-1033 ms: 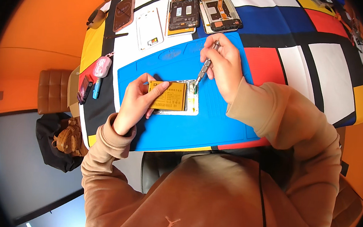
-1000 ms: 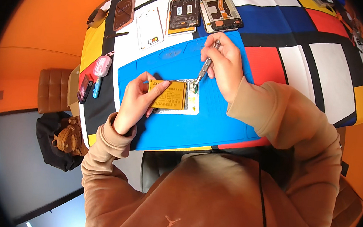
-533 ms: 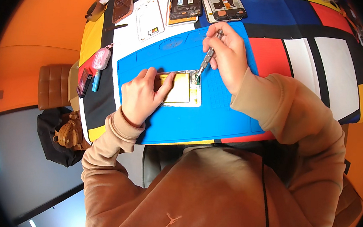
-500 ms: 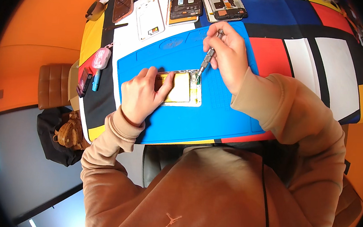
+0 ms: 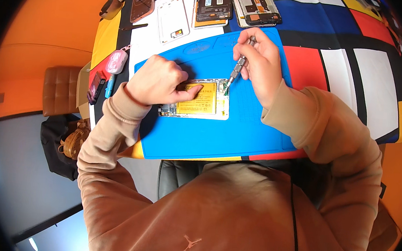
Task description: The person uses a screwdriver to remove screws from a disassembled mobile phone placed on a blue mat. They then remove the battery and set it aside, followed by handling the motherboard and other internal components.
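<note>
An opened phone (image 5: 221, 113) lies on the blue work mat (image 5: 199, 144), its yellow battery (image 5: 198, 99) and green circuit board exposed. My left hand (image 5: 159, 82) is at the phone's left end, fingers curled and thumb stretched across the battery; the hand hides part of the phone. A slim silver screwdriver (image 5: 237, 67) is pinched in my right hand (image 5: 260, 59). It slants down, with its tip at the small green board near the phone's right end.
Beyond the mat lie a white phone back cover (image 5: 173, 19), a brown phone-shaped panel (image 5: 143, 2) and two opened phones, one dark (image 5: 214, 6) and one with an orange ribbon (image 5: 256, 7). A pink case (image 5: 117, 61) and blue pen-like item (image 5: 110, 85) lie left of the mat.
My left hand has shifted left and turned, its fingers curling in, uncovering more of the battery and the phone's left end. The screwdriver tip stays at the phone's right end.
</note>
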A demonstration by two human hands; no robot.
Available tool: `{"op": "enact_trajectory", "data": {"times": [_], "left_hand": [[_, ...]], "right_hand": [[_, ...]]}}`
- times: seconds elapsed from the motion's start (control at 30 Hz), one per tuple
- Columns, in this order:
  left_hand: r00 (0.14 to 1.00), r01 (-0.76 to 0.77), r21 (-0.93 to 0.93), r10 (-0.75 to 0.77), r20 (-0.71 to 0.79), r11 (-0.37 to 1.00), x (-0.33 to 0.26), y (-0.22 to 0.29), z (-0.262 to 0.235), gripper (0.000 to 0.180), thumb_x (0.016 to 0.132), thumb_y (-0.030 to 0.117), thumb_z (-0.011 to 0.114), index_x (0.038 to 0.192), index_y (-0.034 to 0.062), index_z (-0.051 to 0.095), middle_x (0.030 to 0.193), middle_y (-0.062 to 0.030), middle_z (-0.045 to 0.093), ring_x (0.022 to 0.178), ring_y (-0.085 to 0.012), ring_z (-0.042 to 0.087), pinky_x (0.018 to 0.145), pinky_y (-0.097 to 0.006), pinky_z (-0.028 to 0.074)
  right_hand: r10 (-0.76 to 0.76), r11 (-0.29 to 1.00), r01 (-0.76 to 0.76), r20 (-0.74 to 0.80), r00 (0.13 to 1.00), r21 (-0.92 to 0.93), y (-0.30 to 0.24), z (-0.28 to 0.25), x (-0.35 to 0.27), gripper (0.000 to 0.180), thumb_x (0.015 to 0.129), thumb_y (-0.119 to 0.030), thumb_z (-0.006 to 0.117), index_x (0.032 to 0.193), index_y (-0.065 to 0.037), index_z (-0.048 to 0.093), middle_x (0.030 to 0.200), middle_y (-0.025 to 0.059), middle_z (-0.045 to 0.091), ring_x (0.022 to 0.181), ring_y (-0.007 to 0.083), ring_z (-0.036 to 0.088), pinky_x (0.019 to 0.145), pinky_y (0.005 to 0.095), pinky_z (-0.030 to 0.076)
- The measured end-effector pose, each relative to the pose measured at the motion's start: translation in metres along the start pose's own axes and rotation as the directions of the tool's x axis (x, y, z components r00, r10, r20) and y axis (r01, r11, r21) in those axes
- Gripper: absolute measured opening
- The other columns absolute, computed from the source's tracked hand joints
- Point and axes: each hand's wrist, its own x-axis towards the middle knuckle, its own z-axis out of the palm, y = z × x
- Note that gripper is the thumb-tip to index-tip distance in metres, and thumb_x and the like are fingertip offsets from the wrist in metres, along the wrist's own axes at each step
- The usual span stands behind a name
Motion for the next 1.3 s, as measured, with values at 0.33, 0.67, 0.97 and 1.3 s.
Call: {"op": "enact_trajectory", "data": {"times": [0.33, 0.67, 0.97, 1.3], "left_hand": [[0.896, 0.375, 0.014, -0.359, -0.262, 0.927, 0.014, -0.062, -0.001, 0.041, 0.090, 0.045, 0.063, 0.085, 0.0052, 0.069, 0.067, -0.0080, 0.062, 0.054, -0.0260, 0.060, 0.053, -0.035, 0.049], [0.761, 0.494, -0.129, -0.499, -0.415, 0.860, 0.042, -0.133, 0.045, 0.088, 0.086, 0.063, 0.058, 0.137, -0.0073, 0.045, 0.135, -0.0300, 0.050, 0.122, -0.0444, 0.052, 0.102, -0.045, 0.044], [0.714, 0.682, -0.162, -0.697, -0.061, 0.713, 0.096, -0.167, 0.028, 0.095, 0.069, 0.073, 0.066, 0.125, -0.0032, 0.059, 0.124, -0.0309, 0.057, 0.120, -0.0401, 0.056, 0.101, -0.044, 0.044], [0.667, 0.481, -0.565, -0.698, -0.260, 0.670, 0.043, -0.157, -0.012, 0.059, 0.070, 0.042, 0.076, 0.117, 0.0087, 0.066, 0.083, -0.0063, 0.067, 0.077, -0.0135, 0.064, 0.070, -0.028, 0.051]], "right_hand": [[0.018, 1.000, -0.018, 0.031, 0.999, -0.012, -0.001, 0.000, -0.001, 0.003, 0.093, -0.006, 0.050, 0.096, -0.007, 0.051, 0.076, 0.0031, 0.056, 0.053, 0.0045, 0.044, 0.043, 0.0196, 0.034], [0.025, 0.999, -0.026, 0.031, 0.999, 0.032, -0.001, 0.000, -0.002, 0.003, 0.089, -0.004, 0.053, 0.089, -0.006, 0.056, 0.069, 0.0026, 0.057, 0.053, 0.0063, 0.044, 0.044, 0.0242, 0.031], [0.033, 0.999, -0.034, 0.040, 0.999, 0.016, -0.002, -0.002, -0.001, 0.003, 0.089, -0.004, 0.053, 0.090, -0.006, 0.055, 0.070, 0.0026, 0.057, 0.053, 0.0061, 0.044, 0.044, 0.0238, 0.033], [0.004, 1.000, -0.004, 0.026, 1.000, 0.015, 0.000, -0.002, 0.001, 0.003, 0.090, -0.005, 0.053, 0.092, -0.005, 0.055, 0.070, 0.0033, 0.058, 0.051, 0.0071, 0.045, 0.044, 0.0242, 0.034]]}}
